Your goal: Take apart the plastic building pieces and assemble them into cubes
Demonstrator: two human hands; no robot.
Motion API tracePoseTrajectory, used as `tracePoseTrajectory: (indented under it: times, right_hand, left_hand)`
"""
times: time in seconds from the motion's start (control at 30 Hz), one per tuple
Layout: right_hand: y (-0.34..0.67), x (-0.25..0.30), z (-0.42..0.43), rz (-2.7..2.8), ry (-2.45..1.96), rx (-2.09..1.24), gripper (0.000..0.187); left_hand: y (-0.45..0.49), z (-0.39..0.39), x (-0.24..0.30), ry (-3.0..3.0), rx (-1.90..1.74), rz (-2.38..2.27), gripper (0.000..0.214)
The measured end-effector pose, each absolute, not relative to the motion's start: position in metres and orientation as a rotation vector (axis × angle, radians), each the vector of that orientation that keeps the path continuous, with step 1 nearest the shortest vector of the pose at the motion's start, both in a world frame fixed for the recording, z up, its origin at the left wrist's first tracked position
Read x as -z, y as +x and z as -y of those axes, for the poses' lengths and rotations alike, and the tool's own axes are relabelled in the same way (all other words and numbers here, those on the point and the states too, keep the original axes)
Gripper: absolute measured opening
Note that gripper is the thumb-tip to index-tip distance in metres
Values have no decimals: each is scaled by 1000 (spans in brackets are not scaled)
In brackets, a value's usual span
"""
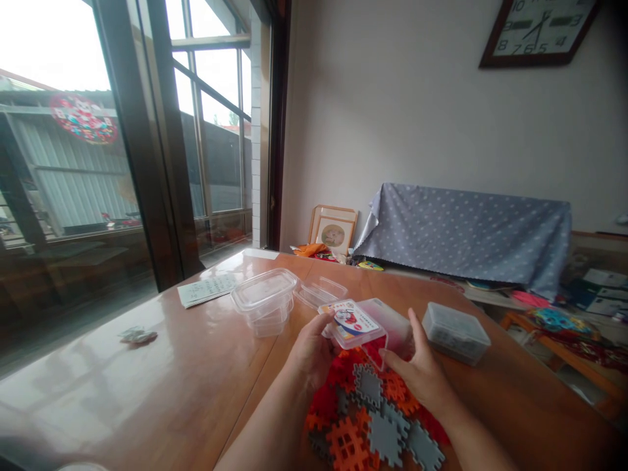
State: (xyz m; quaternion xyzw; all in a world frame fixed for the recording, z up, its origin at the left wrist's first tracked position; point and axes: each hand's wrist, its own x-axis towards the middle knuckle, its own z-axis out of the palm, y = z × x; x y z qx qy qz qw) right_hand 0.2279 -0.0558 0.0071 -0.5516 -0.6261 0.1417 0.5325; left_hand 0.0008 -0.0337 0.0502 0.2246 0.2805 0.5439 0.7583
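Note:
My left hand (313, 353) and my right hand (420, 369) both grip a small clear plastic box (357, 327) with a red and white label on its lid. They hold it just above a pile of red, orange and grey interlocking plastic tiles (369, 418) lying on the wooden table (161, 386). The left hand's fingers curl around the box's left end. My right thumb and fingers pinch its right side, where a second clear box (392, 322) lies just behind.
A stack of clear plastic containers (265, 299) and a loose lid (321, 292) stand left of the box. A lidded container with dark contents (455, 332) sits to the right. A paper sheet (209, 288) and a small wrapper (138, 336) lie near the window.

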Motion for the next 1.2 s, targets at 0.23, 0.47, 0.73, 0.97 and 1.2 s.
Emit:
tracePoseTrajectory:
  times: [0.23,0.47,0.73,0.97,1.2]
  right_hand:
    - [223,-23,68,1703,-1468,87,105]
    - [223,-27,69,1808,-1429,218,100]
    - [228,-44,77,1809,-1398,263,97]
    - [229,-44,79,1819,-1411,267,94]
    - [228,-46,76,1757,-1398,298,90]
  left_hand:
    - [-4,33,-59,357,-1336,-551,28]
    - [1,28,-55,313,-1384,-570,22]
    - [3,27,-52,314,-1319,-514,23]
    - [5,26,-53,311,-1279,-550,29]
    - [9,26,-52,321,-1284,-550,33]
